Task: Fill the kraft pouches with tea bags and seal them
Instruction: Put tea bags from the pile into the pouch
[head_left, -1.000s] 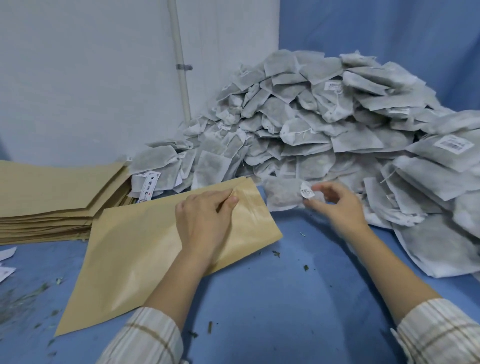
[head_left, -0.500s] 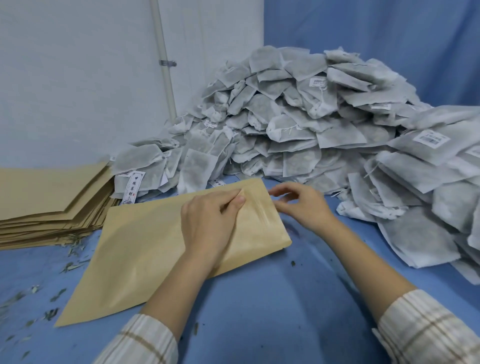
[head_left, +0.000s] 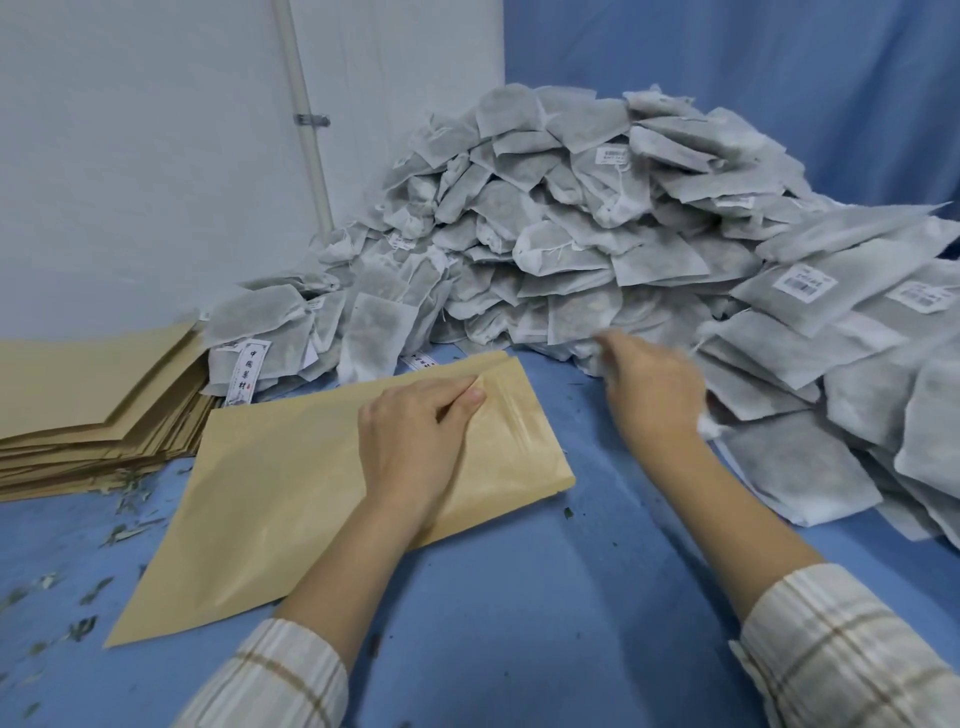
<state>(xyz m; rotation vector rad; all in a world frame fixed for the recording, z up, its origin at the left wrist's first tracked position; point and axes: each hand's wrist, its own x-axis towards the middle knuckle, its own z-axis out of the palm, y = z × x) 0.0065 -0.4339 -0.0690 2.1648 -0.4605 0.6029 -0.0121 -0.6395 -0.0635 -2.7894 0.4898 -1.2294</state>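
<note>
A flat kraft pouch (head_left: 291, 493) lies on the blue cloth, its mouth pointing toward a big heap of grey tea bags (head_left: 571, 208). My left hand (head_left: 415, 436) rests on the pouch near the mouth, thumb and fingers pinching its raised upper lip. My right hand (head_left: 649, 395) is blurred by motion to the right of the pouch. Its fingers stretch into the foot of the heap, and I see no tea bag lifted in them. Whatever is inside the pouch is hidden.
A stack of empty kraft pouches (head_left: 78, 395) sits at the left edge. Loose tea crumbs (head_left: 119, 530) litter the blue cloth (head_left: 519, 597) in front of it. More tea bags (head_left: 800, 467) spread along the right. A white wall with a pipe (head_left: 306, 130) stands behind.
My right hand brought a tea bag from the heap to the pouch mouth, then swung back right to the heap without it. My left hand stayed on the pouch.
</note>
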